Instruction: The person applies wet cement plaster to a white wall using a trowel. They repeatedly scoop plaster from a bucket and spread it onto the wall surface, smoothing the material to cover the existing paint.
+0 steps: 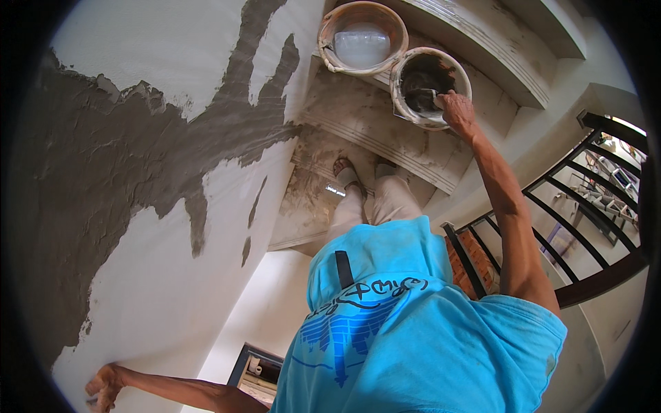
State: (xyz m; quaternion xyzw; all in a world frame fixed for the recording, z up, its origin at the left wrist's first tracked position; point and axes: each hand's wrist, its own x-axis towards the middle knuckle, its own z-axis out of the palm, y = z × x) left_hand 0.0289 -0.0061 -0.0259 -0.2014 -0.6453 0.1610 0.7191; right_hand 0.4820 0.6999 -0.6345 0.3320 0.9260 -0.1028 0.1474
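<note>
Tool (pixel 438 102) in bucket (pixel 395 91), right hand (pixel 458 111) grip clasping it; left hand (pixel 105 387) near wall (pixel 169 289), cannot tell grip.

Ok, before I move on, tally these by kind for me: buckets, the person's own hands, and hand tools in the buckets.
Buckets: 2, the left bucket and the right bucket
Hands: 2, the left hand and the right hand
Hand tools in the buckets: 1, the tool in the right hand
Total: 5
</note>
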